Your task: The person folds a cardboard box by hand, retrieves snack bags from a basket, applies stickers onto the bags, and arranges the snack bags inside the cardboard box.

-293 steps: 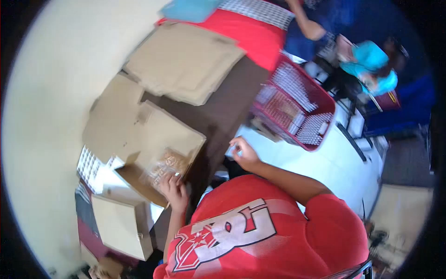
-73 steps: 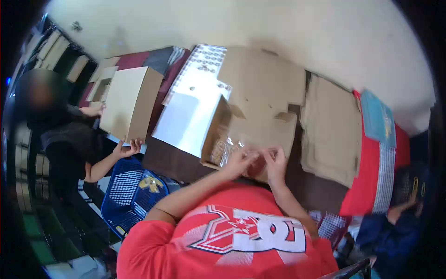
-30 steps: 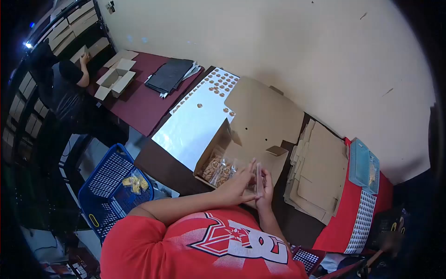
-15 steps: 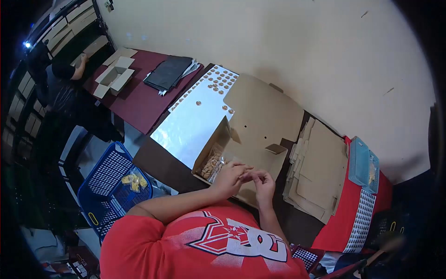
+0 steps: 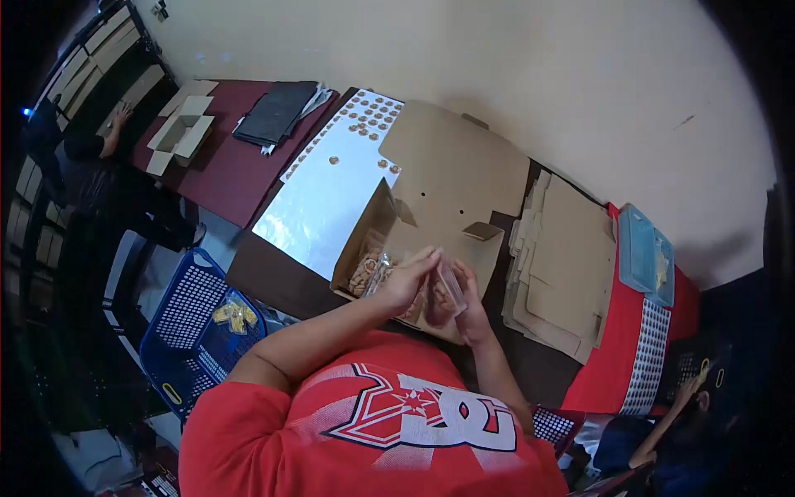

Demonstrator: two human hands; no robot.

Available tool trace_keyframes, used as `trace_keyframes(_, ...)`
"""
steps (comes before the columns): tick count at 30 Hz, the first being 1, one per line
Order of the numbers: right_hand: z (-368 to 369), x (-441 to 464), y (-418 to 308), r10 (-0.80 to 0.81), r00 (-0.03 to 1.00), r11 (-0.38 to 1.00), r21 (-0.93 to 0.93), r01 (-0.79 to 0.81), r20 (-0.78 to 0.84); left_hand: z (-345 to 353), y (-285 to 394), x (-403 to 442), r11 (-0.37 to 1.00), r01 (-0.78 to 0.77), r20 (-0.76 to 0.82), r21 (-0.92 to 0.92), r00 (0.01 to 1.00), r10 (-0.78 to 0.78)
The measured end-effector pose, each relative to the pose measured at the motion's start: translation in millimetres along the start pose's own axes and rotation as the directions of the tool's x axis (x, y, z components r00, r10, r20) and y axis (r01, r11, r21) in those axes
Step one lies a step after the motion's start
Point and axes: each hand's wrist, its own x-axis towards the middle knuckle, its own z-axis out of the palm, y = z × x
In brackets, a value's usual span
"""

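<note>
Between my two hands, above an open cardboard box [image 5: 348, 263], is a clear plastic packet [image 5: 449, 291] with brownish pieces inside. My left hand [image 5: 409, 282] is closed at the packet's upper left edge. Wrapped round its right side are the fingers of my right hand [image 5: 472, 313]. The packet is tilted, and my fingers partly cover it. More clear packets of light brown pieces [image 5: 364, 272] lie in the left part of the box. The box's large lid [image 5: 451, 153] is folded back away from me.
A white sticker sheet [image 5: 306, 219] lies left of the box; flattened cardboard [image 5: 571, 257] is stacked right. Beyond are a blue tray [image 5: 638, 257] and a maroon table [image 5: 228, 178]. A blue basket [image 5: 186, 311] holds yellow packets. One person [image 5: 99, 174] stands far left; another's arm [image 5: 662, 431] shows lower right.
My hands have come up a little, and the packet now shows between them. The far-left person's hand has shifted. Another person's arm has come into view at lower right.
</note>
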Motion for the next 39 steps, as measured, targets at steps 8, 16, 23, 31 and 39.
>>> trace_keyframes(8,-24.0,11.3,43.9,0.296,0.912,0.934,-0.113,-0.338,-0.282,-36.0,-17.7,15.9,0.504,-0.252,0.1,0.826,0.946,0.31)
trace_keyframes(16,-40.1,9.2,124.0,0.398,0.704,0.506,-0.5,-0.703,-0.588,-75.7,-44.1,-27.8,-0.318,-0.24,0.238,0.917,0.97,-0.044)
trace_keyframes(23,-44.6,-3.3,149.8,0.227,0.826,0.358,-0.744,-0.564,-0.517,-83.4,-52.2,-27.0,-0.218,-0.279,0.225,0.935,0.944,-0.241)
trace_keyframes(31,-22.6,-0.9,114.7,0.3,0.843,0.209,-0.831,-0.515,-0.447,-84.0,-54.7,-28.4,-0.335,-0.238,0.136,0.912,0.944,-0.3)
trace_keyframes(39,-24.5,-35.5,99.4,0.279,0.946,0.081,-0.977,-0.196,-0.167,-80.5,-49.2,-28.4,-0.264,-0.228,0.146,0.937,0.944,-0.295)
